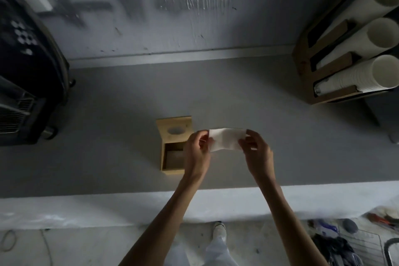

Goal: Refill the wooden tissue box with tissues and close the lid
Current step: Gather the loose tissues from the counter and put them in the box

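Note:
The wooden tissue box (166,164) stands open on the grey counter, its inside showing bare wood. Its lid (174,128), with an oval hole, is tipped up at the far side. Just right of the box, a white tissue (225,138) is stretched flat in the air between my hands. My left hand (197,153) pinches the tissue's left edge and partly covers the box's right side. My right hand (257,153) pinches the tissue's right edge.
A dark machine (28,75) with a vent sits at the counter's left. A wooden rack with stacked white cups (354,54) stands at the back right. The counter's front edge (129,205) runs below my forearms. A wire basket of clutter (349,242) is on the floor, lower right.

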A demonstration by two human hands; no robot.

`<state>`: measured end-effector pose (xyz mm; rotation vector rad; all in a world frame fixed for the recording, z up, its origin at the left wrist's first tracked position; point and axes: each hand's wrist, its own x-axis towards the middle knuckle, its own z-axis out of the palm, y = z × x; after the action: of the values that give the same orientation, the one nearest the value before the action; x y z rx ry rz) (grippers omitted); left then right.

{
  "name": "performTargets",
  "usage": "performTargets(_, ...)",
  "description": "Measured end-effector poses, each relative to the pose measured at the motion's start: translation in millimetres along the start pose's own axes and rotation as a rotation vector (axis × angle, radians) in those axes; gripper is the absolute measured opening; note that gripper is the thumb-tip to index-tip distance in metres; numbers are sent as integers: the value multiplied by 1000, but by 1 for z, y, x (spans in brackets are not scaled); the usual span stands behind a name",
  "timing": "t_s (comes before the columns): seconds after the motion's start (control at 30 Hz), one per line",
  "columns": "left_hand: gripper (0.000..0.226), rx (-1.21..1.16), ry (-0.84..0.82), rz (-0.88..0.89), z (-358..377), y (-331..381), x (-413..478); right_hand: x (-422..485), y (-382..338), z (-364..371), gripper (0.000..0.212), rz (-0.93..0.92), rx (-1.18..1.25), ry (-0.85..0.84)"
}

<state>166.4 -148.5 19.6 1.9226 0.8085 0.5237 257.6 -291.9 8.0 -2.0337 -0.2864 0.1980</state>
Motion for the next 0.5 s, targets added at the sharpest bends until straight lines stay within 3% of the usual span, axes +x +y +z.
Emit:
performTargets(0.13,14,26,-17,-164,-68,-20,16,-15,-41,54,25,-46,-38,-110)
performTargets(0.33,15,367,-112,-404,-112,-55,30,-41,-61,126,19,60,-295,-230)
performTargets(0.5,37,486,-186,-303,-93,-65,27,-54,-71,147,17,85,-525,-193)
